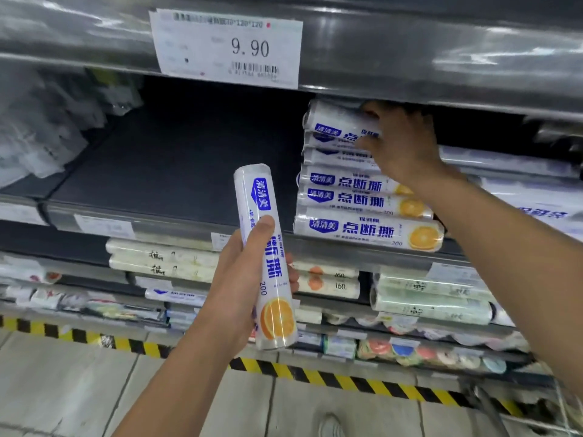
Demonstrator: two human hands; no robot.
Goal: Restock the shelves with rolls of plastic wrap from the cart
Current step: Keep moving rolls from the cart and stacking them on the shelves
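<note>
My left hand grips a white roll of plastic wrap with blue lettering and an orange picture, held upright in front of the shelf. My right hand reaches into the dark shelf and wraps around the top roll of a stack of several matching rolls lying sideways. The space left of that stack is bare shelf board.
A price tag reading 9.90 hangs on the shelf edge above. Clear plastic bags sit at the far left of the shelf. Lower shelves hold other rolls. Yellow-black hazard tape lines the floor edge. A cart's wire edge shows at bottom right.
</note>
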